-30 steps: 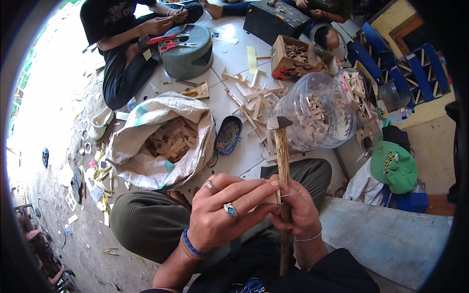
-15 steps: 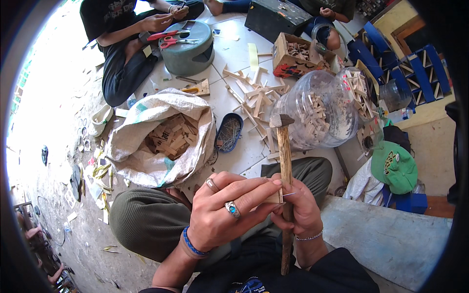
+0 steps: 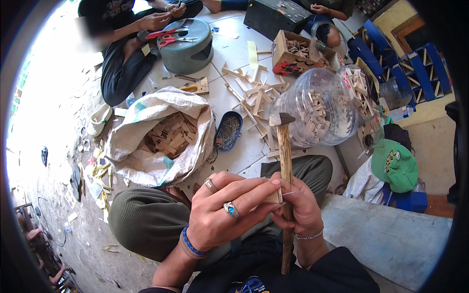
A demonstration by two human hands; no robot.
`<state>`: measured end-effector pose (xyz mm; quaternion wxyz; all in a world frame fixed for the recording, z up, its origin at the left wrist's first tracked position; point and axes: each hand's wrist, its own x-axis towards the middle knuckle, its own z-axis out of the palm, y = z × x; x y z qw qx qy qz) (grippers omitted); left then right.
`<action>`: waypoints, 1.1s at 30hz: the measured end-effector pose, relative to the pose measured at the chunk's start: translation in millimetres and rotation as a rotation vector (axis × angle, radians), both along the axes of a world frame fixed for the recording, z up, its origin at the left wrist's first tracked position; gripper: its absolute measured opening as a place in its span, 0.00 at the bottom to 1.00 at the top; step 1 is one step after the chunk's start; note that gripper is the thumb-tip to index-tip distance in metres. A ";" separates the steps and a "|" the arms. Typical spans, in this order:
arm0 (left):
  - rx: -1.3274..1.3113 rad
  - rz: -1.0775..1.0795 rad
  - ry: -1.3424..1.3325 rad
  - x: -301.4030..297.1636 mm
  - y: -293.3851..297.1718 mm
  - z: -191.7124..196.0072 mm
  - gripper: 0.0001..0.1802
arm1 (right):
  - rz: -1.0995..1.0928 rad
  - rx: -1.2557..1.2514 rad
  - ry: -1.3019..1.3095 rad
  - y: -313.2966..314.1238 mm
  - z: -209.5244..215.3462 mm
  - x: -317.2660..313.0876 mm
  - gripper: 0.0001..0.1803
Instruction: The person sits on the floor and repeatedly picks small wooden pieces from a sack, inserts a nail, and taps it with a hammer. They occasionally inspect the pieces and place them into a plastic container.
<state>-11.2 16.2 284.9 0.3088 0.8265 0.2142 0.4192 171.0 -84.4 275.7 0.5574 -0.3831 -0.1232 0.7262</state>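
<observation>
left hand (image 3: 220,210): fingers pinch wood block (image 3: 274,197) | right hand (image 3: 302,207): fingers curl around hammer handle (image 3: 285,161) | nail (image 3: 289,193): at block's end | blue dish (image 3: 241,128): beside sack (image 3: 129,146)

Emblem (image 3: 390,160) on green cap (image 3: 404,172), blue print (image 3: 252,284) on wearer's dark shirt (image 3: 312,282), pale print (image 3: 118,6) on co-worker's shirt (image 3: 105,17) — none legible

Ahead of me I see white floor tiles (image 3: 223,101) with thin joints between them. To my left is rough grey ground (image 3: 83,249), and strong daylight (image 3: 61,73) washes out the upper left. A grey-green plastic stool (image 3: 181,60) stands on the tiles. At my right I have a cream wall (image 3: 430,141), a brown frame (image 3: 406,28) farther off, and a scuffed pale-blue slab (image 3: 386,237) near me.
</observation>
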 end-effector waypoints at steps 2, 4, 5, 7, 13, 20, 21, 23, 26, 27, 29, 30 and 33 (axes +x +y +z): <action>0.004 0.005 -0.004 0.4 0.2 0.1 0.29 | -0.005 0.001 -0.015 0.6 0.6 -0.9 0.14; -0.010 0.032 0.005 1.1 -0.5 0.2 0.28 | -0.005 -0.019 -0.033 1.0 2.1 -1.9 0.13; -0.014 0.043 0.010 1.1 -1.1 0.3 0.28 | 0.000 -0.044 -0.044 0.6 3.5 -2.2 0.13; -0.022 0.044 0.001 0.4 -0.9 0.0 0.27 | 0.003 -0.057 -0.051 1.5 4.8 -4.0 0.13; -0.027 0.029 0.000 0.3 -0.9 -3.8 0.28 | -0.007 -0.042 -0.041 3.4 11.1 -8.0 0.11; -0.043 0.029 -0.010 3.2 -2.5 -4.0 0.29 | 0.015 -0.034 -0.013 11.2 18.0 -4.2 0.13; -0.038 0.028 -0.009 4.1 -2.6 -4.3 0.29 | 0.020 -0.064 -0.014 11.8 18.5 -4.2 0.13; -0.026 0.031 -0.006 6.0 -2.6 -4.6 0.29 | -0.018 -0.028 -0.043 11.7 19.2 -5.2 0.13; -0.028 0.051 0.001 9.9 -4.7 -4.8 0.29 | -0.034 -0.027 -0.059 9.0 20.7 -3.9 0.12; -0.033 0.058 0.009 9.9 -4.9 -3.9 0.29 | -0.033 -0.034 -0.051 9.0 20.5 -3.9 0.12; -0.025 0.047 -0.002 12.7 -3.8 -4.7 0.28 | -0.051 0.001 -0.050 8.8 20.1 -3.5 0.12; -0.021 0.052 0.011 12.8 -4.0 -4.3 0.28 | -0.057 0.005 -0.038 9.1 19.7 -3.8 0.12; -0.009 0.050 0.036 12.6 -3.8 -4.1 0.28 | -0.056 0.020 -0.100 8.6 18.9 -2.1 0.10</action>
